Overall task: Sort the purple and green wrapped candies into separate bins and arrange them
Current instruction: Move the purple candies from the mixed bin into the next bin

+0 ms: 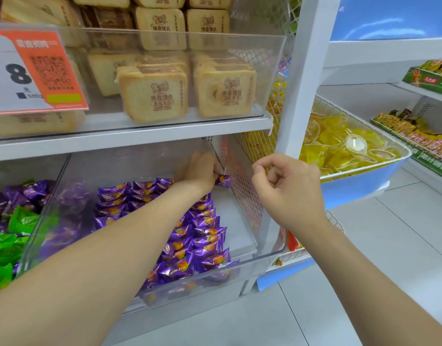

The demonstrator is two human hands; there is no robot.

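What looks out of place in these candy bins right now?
The left bin is mixed: green candies lie among purple candies there. The clear bin on the right holds only purple ones in rows, and the left hand pinches one purple candy at its back.

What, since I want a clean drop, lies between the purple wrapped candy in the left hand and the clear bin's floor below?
Nothing visible. The left hand pinches the purple wrapped candy over a bare strip of the clear plastic bin, right of the candy rows.
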